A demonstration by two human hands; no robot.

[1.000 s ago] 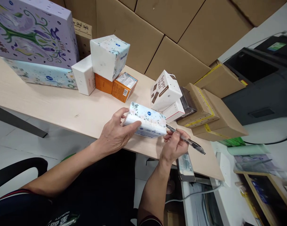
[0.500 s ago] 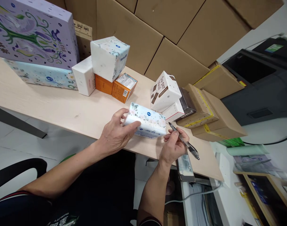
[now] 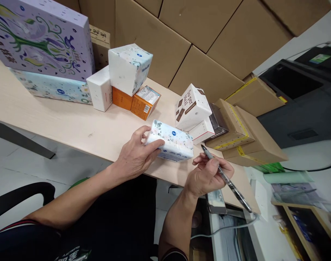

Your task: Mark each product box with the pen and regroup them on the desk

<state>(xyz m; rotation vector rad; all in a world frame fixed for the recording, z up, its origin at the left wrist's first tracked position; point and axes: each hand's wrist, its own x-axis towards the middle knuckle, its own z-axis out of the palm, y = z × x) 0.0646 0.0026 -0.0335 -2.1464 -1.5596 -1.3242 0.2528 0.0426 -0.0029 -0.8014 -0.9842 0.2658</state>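
A light blue floral tissue pack (image 3: 174, 143) is tilted near the table's front edge, its left end gripped by my left hand (image 3: 138, 152), thumb on top. Whether its underside touches the table I cannot tell. My right hand (image 3: 207, 174) is closed around a dark pen (image 3: 232, 185), just right of the pack and apart from it. The pen slants from upper left down to the right. Behind the pack stand a white Su-per Meal box (image 3: 192, 107), orange boxes (image 3: 145, 102) and a floral white-and-blue box (image 3: 130, 69) on top of them.
A big purple box (image 3: 43, 40) rests on a long floral box (image 3: 51, 87) at the left. Taped cardboard boxes (image 3: 252, 136) stand at the right, and large cartons (image 3: 149, 40) line the back. A phone-like device (image 3: 216, 203) lies at the front right edge.
My right hand has drawn back to the right, away from the tissue pack, with the pen now showing more of its length. My left hand keeps its hold on the pack.
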